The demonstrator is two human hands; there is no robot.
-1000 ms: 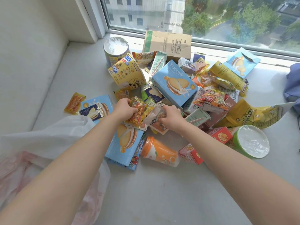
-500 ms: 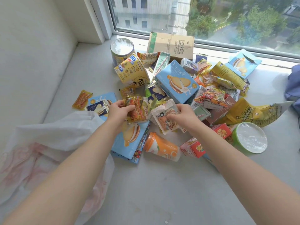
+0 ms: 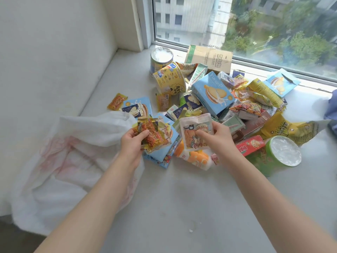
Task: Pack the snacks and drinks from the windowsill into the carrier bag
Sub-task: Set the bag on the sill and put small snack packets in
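Slippage is the first risk. The left hand (image 3: 132,143) pinches a small stack of glossy orange snack packets (image 3: 154,136) between thumb and curled fingers, right at the near-right edge of the white carrier bag (image 3: 73,152). The bag lies crumpled on the left, and I cannot tell whether its mouth is open. If it is collapsed, the packets could land on top of it or slide back onto the windowsill (image 3: 182,207).

The right hand (image 3: 218,137) grasps a white printed pouch (image 3: 195,132) by its right side, thumb across the front. The pouch hangs over an orange drink cup (image 3: 193,158) lying on its side. Held by one edge, it may flop and nudge the cup into rolling.

The remaining snacks are heaped far and right, toward the window. A blue biscuit box (image 3: 211,94) leans on that heap and may topple once its neighbours are pulled out.
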